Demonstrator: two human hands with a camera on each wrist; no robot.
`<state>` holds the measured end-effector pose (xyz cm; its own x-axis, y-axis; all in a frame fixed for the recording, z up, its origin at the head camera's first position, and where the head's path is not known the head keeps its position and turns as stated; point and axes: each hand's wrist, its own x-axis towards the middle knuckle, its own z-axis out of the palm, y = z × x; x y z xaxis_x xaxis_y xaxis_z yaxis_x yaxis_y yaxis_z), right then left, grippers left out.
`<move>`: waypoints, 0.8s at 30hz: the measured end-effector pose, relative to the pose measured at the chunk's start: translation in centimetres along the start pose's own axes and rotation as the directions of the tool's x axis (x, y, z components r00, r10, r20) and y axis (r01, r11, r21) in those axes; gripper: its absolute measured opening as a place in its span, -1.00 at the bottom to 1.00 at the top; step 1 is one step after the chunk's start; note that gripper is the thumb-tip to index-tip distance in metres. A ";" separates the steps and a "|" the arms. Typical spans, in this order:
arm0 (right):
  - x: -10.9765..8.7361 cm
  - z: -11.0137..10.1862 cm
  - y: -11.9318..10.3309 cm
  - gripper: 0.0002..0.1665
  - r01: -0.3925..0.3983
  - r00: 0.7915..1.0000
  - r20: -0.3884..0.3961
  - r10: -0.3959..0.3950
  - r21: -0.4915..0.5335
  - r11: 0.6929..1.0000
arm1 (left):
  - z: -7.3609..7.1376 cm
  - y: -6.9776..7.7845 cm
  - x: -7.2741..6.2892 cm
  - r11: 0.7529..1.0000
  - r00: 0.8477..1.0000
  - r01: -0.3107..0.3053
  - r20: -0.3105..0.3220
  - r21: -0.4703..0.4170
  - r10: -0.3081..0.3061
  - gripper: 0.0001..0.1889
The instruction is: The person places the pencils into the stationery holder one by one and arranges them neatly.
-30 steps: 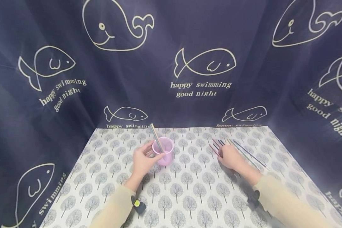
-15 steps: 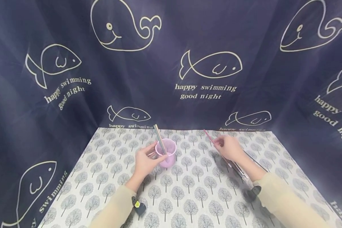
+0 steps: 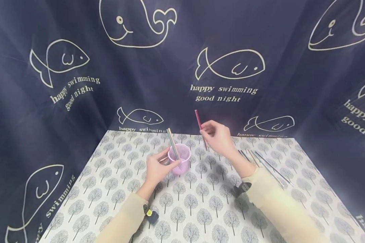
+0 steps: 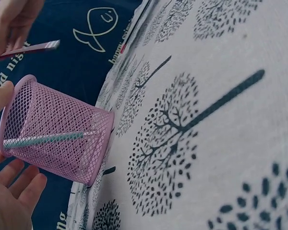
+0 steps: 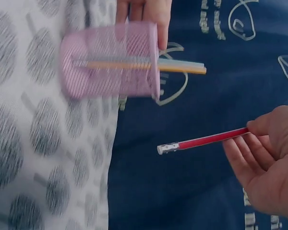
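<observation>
A pink mesh pencil cup [image 3: 180, 169] stands upright on the table, with a few pencils [image 3: 172, 143] leaning out of it. My left hand [image 3: 158, 168] holds the cup at its near left side, thumb by the rim and fingers on the far side. To the right of the cup and above the tabletop, my right hand [image 3: 219, 137] pinches a red pencil [image 3: 198, 118] between thumb and fingers. In the right wrist view the red pencil [image 5: 201, 140] points its white eraser end toward the cup side, apart from the cup.
More pencils [image 3: 273, 167] lie side by side on the table's right part, partly behind the right forearm. A white cloth [image 3: 200, 190] printed with grey trees covers the table. Dark blue curtains [image 3: 158, 77] with fish and whale drawings enclose the back and sides.
My right hand has picked up the red pencil from the group on the right, lifted it and carried it left toward the cup. My left hand keeps its hold on the cup.
</observation>
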<state>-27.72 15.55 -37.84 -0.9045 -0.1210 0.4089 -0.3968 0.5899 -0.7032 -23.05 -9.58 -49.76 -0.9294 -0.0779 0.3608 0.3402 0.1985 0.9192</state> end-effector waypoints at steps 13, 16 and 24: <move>0.9 4.8 -1.7 -0.84 0.017 0.999 0.043 -0.025 0.184 0.983 | 0.3 0.5 0.0 0.997 0.998 0.065 -0.007 0.047 -0.065 -0.25; 0.8 5.9 -1.3 -0.86 0.010 0.997 0.081 -0.021 0.135 0.991 | 0.2 0.7 0.0 0.997 0.997 0.071 -0.009 0.041 -0.071 -0.24; 0.5 7.4 -0.8 -0.92 0.008 0.989 0.149 0.000 -0.053 0.999 | 0.3 0.7 0.2 0.998 1.000 0.023 0.001 0.055 -0.023 -0.27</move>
<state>-29.02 9.11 -41.33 -0.9178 -0.2388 0.3173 -0.3951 0.6306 -0.6680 -23.04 -9.15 -49.07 -0.9370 -0.0816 0.3396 0.3107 0.2499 0.9171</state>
